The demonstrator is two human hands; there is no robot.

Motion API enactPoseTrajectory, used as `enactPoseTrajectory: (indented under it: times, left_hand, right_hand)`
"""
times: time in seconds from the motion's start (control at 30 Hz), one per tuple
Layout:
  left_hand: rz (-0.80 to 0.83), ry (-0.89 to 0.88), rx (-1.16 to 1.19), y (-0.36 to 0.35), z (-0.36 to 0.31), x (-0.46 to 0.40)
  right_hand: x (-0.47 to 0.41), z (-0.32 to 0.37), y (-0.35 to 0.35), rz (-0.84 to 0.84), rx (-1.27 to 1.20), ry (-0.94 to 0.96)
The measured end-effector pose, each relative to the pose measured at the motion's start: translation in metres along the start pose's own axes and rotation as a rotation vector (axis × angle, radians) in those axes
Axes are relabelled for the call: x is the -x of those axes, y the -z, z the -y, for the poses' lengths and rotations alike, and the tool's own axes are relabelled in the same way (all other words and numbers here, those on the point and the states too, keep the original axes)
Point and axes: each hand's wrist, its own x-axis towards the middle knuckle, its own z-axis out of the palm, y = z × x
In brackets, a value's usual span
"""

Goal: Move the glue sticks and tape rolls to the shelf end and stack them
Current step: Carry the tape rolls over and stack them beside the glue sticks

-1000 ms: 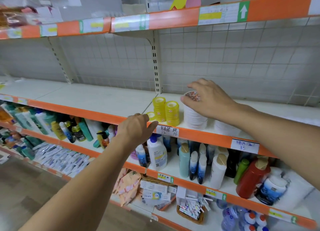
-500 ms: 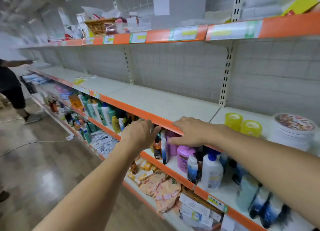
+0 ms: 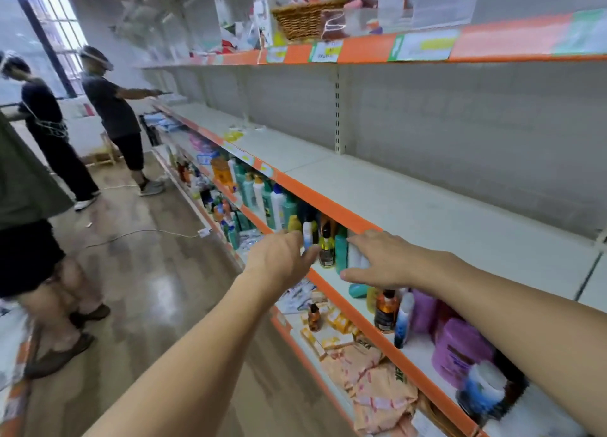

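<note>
Shelf [image 3: 427, 213] white, orange-edged; both hands' grip holds nothing.

Shelf [image 3: 427, 213] boards off-white, front edges orange. Wicker basket [image 3: 307, 18] tan, woven. Purple bottle [image 3: 460, 348]. Floor [image 3: 147, 272] glossy brown wood-grain.

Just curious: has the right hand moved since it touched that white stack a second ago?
Yes. The right hand has moved left along the orange shelf edge, leaving the stack out of view.
</note>
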Motion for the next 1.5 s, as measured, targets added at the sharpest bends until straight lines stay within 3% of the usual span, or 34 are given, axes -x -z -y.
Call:
enactPoseTrajectory:
  times: [0.47, 0.9, 1.3, 1.5]
  left_hand:
    - [0.026, 0.174, -0.038, -0.012, 0.133, -0.136]
    - [0.013, 0.281, -0.003, -0.035, 0.285, -0.293]
    - [0.094, 0.175, -0.021, -0.038, 0.466, -0.468]
    - [0.085, 0.106, -0.02, -0.04, 0.499, -0.545]
  right_hand:
    - [-0.227, 0.031, 0.019, -0.021, -0.03, 0.172]
    - [-0.461, 0.076, 0.046, -0.063, 0.0, 0.182]
    - [-0.679, 0.128, 0.06, -0.095, -0.113, 0.038]
    - [-0.749, 0.126, 0.074, -0.122, -0.149, -0.057]
